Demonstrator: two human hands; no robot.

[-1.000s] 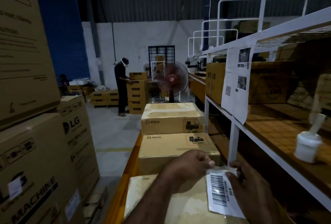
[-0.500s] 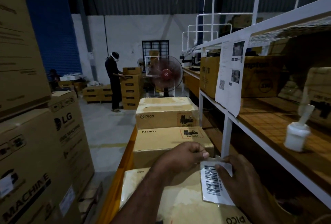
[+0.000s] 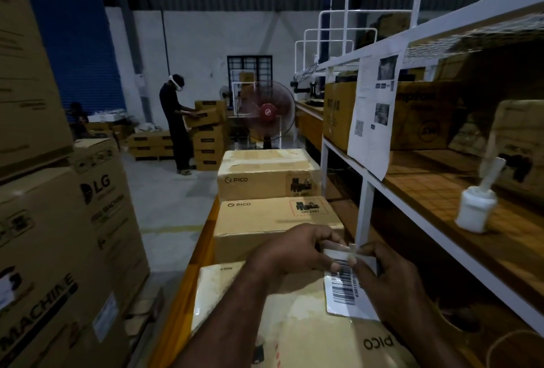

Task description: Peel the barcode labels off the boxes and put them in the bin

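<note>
**Supervisor:** Status of the label job?

**Inspector:** In progress, early stage. One barcode label point(image 3: 343, 291) is part-peeled. It sits on the top of the nearest PICO box point(image 3: 297, 332), at five o'clock in the view. Its upper edge is raised off the cardboard. Its lower part, with the bars showing, lies flat and appears stuck.

**Supervisor:** And the hands?

**Inspector:** Both are on that raised edge. The left hand point(image 3: 294, 253) comes in from nine o'clock of the label, fingers point(image 3: 321, 238) curled and pinching the lifted strip. The right hand point(image 3: 391, 282) comes in from three o'clock and pinches the same strip. Motion blur there hides how its fingertips sit.

**Supervisor:** What is outstanding?

**Inspector:** In my judgement, nearly everything. This label has to come fully free and then be binned. No bin is in view, so I cannot confirm any disposal. Two more PICO boxes point(image 3: 265, 222) stand in line at twelve o'clock. Their near faces show only a printed UN mark. Their other faces are hidden, so I cannot tell if labels remain there. The LG cartons point(image 3: 97, 191) at nine o'clock carry pale stickers, type unreadable
</note>
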